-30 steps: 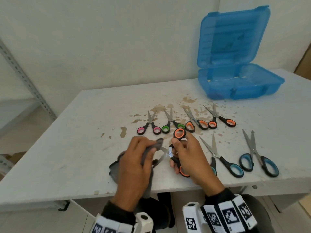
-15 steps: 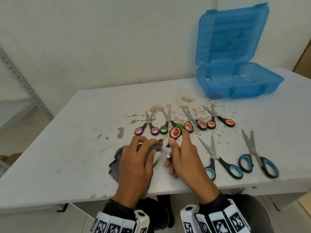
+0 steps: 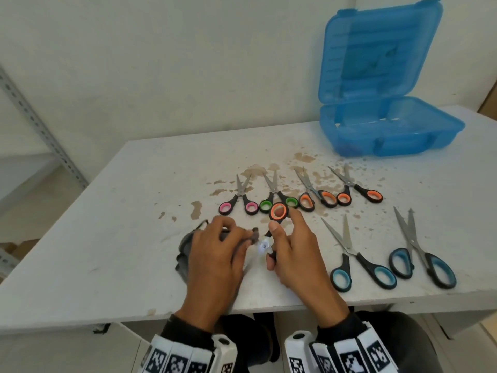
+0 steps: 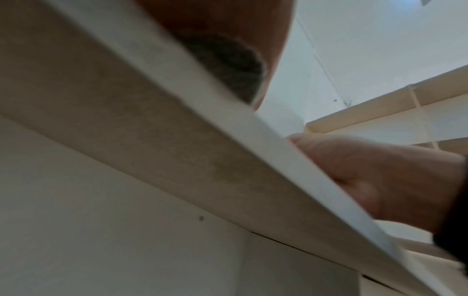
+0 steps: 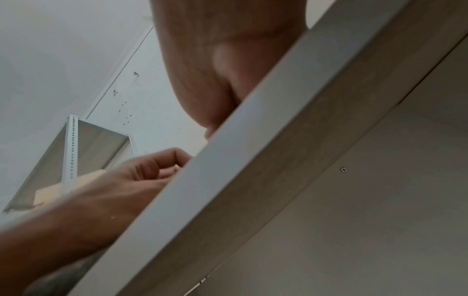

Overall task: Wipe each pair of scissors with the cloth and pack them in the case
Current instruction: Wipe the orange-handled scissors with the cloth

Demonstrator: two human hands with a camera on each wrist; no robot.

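From the head camera we see both hands working near the front edge of the white table (image 3: 113, 254). The right hand (image 3: 295, 254) grips a pair of orange-handled scissors (image 3: 278, 212), with one handle ring standing up above the fingertips and the index finger stretched out beside it. The left hand (image 3: 215, 259) has its fingers curled round a grey cloth (image 3: 184, 246), pinching a fold of it against the blades (the blades themselves are mostly hidden, only a bright glint shows between the hands).

Further back lie four smaller pairs in a row: pink scissors (image 3: 239, 200), green scissors (image 3: 274, 197), and two orange pairs (image 3: 316, 195) (image 3: 355, 191). To the right are two larger blue scissors (image 3: 357, 262) (image 3: 419, 257), well apart from the hands. The blue case (image 3: 390, 130) stands open at the far right corner, and we see no scissors inside it.

The wrist cameras add little: both look up from below the table edge (image 4: 228, 124). The left wrist view shows the cloth (image 4: 228, 66) bunched under the left hand (image 4: 215, 18) and the right hand (image 4: 375, 180) past the edge, but no scissors. The right wrist view shows the right palm (image 5: 228, 60) and the left hand's curled fingers (image 5: 152, 168), plus a metal shelf post (image 5: 70, 150).
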